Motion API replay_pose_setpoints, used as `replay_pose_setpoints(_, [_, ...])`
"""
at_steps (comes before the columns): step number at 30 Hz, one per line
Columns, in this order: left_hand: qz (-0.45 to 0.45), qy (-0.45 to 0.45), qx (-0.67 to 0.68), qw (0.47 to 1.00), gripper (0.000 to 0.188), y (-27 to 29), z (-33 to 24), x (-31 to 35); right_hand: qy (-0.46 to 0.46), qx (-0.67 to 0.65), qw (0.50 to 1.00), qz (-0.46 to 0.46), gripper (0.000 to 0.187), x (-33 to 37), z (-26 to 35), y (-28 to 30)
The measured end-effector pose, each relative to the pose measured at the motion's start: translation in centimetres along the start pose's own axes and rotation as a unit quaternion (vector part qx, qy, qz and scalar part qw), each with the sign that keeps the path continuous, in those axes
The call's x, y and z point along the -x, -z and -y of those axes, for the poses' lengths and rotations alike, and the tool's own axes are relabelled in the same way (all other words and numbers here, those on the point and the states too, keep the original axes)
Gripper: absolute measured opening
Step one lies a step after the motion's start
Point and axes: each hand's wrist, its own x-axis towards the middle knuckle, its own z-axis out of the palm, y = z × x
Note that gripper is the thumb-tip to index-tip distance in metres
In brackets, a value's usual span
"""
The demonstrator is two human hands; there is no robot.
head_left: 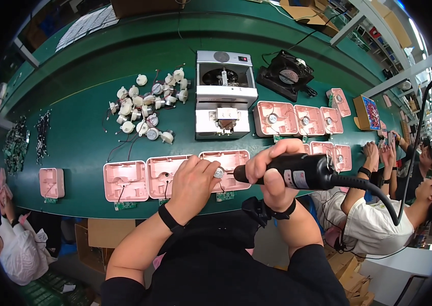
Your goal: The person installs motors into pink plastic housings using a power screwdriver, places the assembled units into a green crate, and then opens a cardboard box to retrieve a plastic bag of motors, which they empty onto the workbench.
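Observation:
My right hand grips a black electric screwdriver, its nose pointing left and its cord running off to the right. Below that nose lies a pink plastic housing, open side up, with a small green circuit board at its near edge. Inside it sits a round silver motor. The closed fingertips of my left hand pinch the motor at its left side. The screwdriver's nose is close to the motor; whether its tip touches anything cannot be made out. Two more pink housings stand to the left.
Loose white motors lie in a heap at the back left. A grey-white machine and a black fan stand behind. Finished-looking pink housings with motors line the right. Co-workers sit at right and left.

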Motion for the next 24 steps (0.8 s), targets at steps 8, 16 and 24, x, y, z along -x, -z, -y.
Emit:
replay_pose_setpoints(8, [-0.004, 0.004, 0.011, 1.0, 0.033, 0.1, 0.3, 0.1, 0.002, 0.014, 0.999, 0.038, 0.039, 0.2, -2.7, 0.7])
replay_pose_setpoints(16, [-0.008, 0.009, 0.021, 1.0, 0.032, -0.3, 0.8, 0.1, 0.002, 0.11, 0.991, 0.078, 0.034, 0.2, -3.2, -0.1])
replay_pose_setpoints(24, [-0.017, 0.006, 0.019, 1.0, 0.03, -0.2, 0.9, 0.2, 0.0, 0.054, 0.998, 0.019, 0.03, -1.5, -1.4, -1.3])
